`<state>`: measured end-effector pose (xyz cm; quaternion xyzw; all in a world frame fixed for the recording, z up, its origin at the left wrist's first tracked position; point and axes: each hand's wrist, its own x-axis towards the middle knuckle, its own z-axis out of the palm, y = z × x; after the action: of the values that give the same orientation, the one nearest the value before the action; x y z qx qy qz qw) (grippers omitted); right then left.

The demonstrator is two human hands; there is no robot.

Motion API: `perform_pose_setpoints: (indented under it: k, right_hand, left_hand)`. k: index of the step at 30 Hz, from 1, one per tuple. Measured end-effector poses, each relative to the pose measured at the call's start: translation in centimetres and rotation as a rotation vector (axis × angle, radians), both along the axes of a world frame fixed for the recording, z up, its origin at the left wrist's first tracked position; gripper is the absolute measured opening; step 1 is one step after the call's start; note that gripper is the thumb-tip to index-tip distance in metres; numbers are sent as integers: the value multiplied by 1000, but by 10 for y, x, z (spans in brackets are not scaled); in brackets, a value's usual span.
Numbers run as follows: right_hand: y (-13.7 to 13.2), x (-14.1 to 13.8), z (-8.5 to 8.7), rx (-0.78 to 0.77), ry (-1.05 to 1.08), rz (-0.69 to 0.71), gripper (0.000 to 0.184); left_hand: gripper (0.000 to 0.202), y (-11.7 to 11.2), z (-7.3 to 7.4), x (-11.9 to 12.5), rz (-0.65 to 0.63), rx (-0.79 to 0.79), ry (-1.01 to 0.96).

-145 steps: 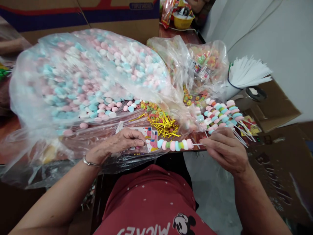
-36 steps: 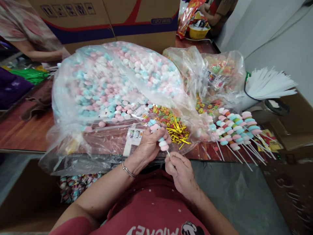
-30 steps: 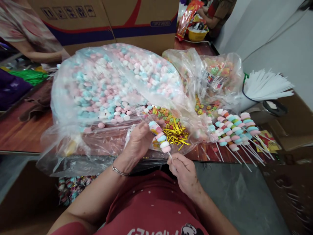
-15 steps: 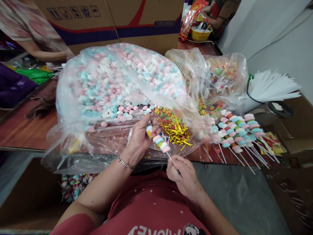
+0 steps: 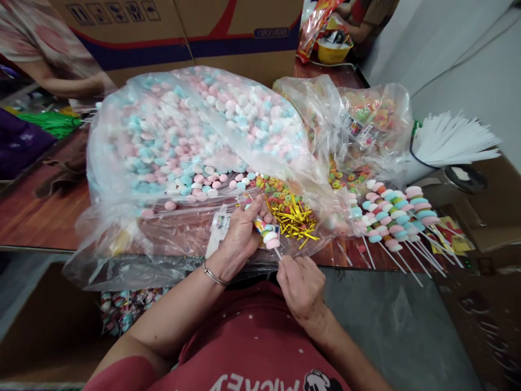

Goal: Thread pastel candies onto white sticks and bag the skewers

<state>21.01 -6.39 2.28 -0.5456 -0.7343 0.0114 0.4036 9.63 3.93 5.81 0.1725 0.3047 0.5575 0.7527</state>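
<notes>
My left hand (image 5: 244, 231) is closed around a small printed clear wrapper (image 5: 259, 224) and the upper part of a marshmallow skewer (image 5: 272, 240). White and pink marshmallows show below my fingers; the rest of the candy is hidden. My right hand (image 5: 302, 285) grips the skewer's white stick (image 5: 278, 253) from below, fingers folded. Just beyond my hands lie gold twist ties (image 5: 298, 221) and a heap of gummy rings (image 5: 280, 191). Loose pink, white and blue marshmallows (image 5: 209, 182) spill from a big clear bag (image 5: 134, 108).
To the right lie several loaded marshmallow skewers (image 5: 393, 214), sticks over the table edge. Behind them, white sticks (image 5: 451, 141) fill a container. A bag of gummy rings (image 5: 366, 117) and a large carton (image 5: 236, 60) stand at the back. Another person's arm (image 5: 69, 79) shows at left.
The wrapper now covers more of the skewer, and fewer marshmallows show below my left hand. That hand has shifted slightly right and down; my right hand has turned knuckles-up on the stick.
</notes>
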Motion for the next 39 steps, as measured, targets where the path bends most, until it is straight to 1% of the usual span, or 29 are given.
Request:
perform_pose_setpoints:
  k: [1, 2, 6, 7, 8, 9, 12, 14, 16, 18, 20, 23, 25, 29, 35, 39]
  right_hand:
    - [0, -3, -1, -55, 53, 14, 19]
    - [0, -6, -1, -137, 151, 31, 19]
    - [-1, -12, -2, -587, 764, 87, 27]
    - [-1, -10, -1, -653, 864, 95, 29]
    - [-1, -8, 0, -676, 900, 97, 28]
    - [-1, -6, 2, -659, 871, 97, 26]
    - [0, 0, 7, -522, 619, 101, 18]
    - [-1, 2, 8, -470, 517, 118, 17]
    - [-2, 1, 7, -454, 471, 126, 18]
    - [-3, 1, 4, -407, 402, 109, 19]
    - [-4, 2, 3, -312, 297, 80, 18]
    - [-5, 4, 3, -189, 129, 55, 18]
    - [-6, 5, 4, -149, 47, 48, 21]
    - [-5, 5, 9, -124, 2, 33, 24]
    - [-4, 4, 13, -80, -48, 53, 25]
    - [-2, 2, 13, -68, -52, 33, 25]
  left_hand:
    - [37, -2, -1, 2, 1, 4, 0]
    - [36, -5, -1, 5, 6, 11, -2]
    - [38, -13, 0, 9, -12, 29, 10]
    - [39, -11, 1, 7, -8, 23, 28]
    - [40, -9, 2, 4, 7, 16, 52]
    - [40, -5, 4, 0, 39, 11, 79]
    - [36, 9, 12, -13, 141, 22, 127]
    - [29, 16, 17, -18, 142, 22, 118]
    - [21, 20, 20, -19, 133, -9, 97]
    - [16, 22, 20, -18, 168, -58, 87]
    - [14, 23, 18, -18, 229, -94, 86]
    - [16, 24, 16, -19, 288, -112, 75]
    - [18, 25, 16, -21, 303, -113, 67]
    - [20, 25, 18, -24, 295, -106, 65]
    - [23, 30, 20, -25, 291, -212, 67]
    - [24, 26, 16, -21, 243, -169, 59]
